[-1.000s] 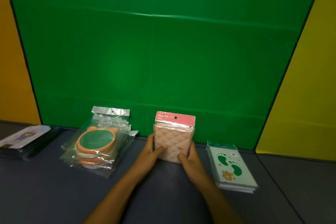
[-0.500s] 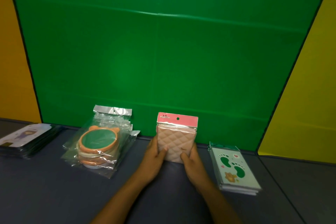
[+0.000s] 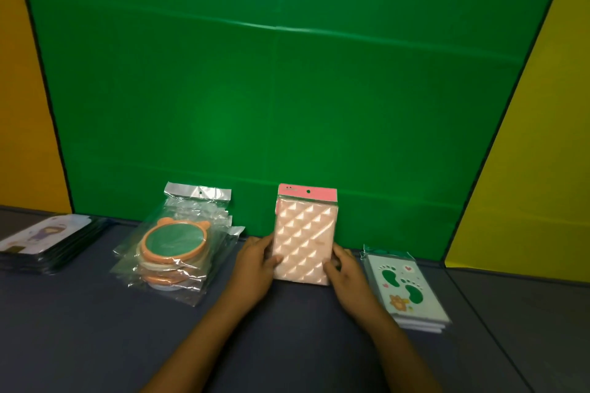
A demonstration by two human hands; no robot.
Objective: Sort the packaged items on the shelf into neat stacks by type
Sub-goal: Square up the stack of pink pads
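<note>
No print is legible; marks on the pink packet's header card blur.

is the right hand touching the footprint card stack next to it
Apart. The head view shows a strip of dark shelf between the right hand, which grips the pink quilted pack, and the footprint card stack.

Left hand, right hand gripping, thumbs inward

Dark shelf carries four stacks (left to right): cards, mirrors, pink packs, footprint cards.
</note>
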